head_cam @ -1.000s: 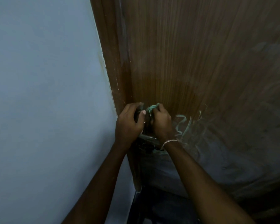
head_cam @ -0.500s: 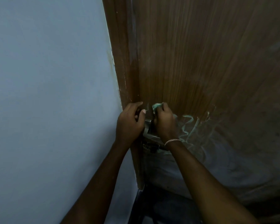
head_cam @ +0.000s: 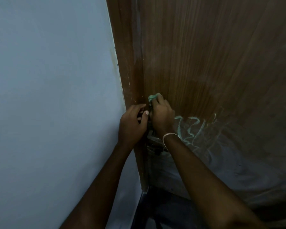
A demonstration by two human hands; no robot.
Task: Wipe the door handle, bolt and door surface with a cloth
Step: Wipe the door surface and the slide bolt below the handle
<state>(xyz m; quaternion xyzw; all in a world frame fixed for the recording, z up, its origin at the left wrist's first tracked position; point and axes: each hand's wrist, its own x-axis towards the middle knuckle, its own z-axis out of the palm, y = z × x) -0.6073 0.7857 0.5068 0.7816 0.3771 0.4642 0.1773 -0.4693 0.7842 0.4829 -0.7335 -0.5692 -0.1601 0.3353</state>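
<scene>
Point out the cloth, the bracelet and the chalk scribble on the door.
cloth [head_cam: 153,97], head view, green bunch above the knuckles.
bracelet [head_cam: 170,134], head view, chain across the wrist.
chalk scribble [head_cam: 188,117], head view, its top stroke.

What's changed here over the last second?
The right hand, gripping the green cloth, slid a little up the door, now above the left hand. The left hand kept gripping the dark fitting at the door's edge.
</scene>
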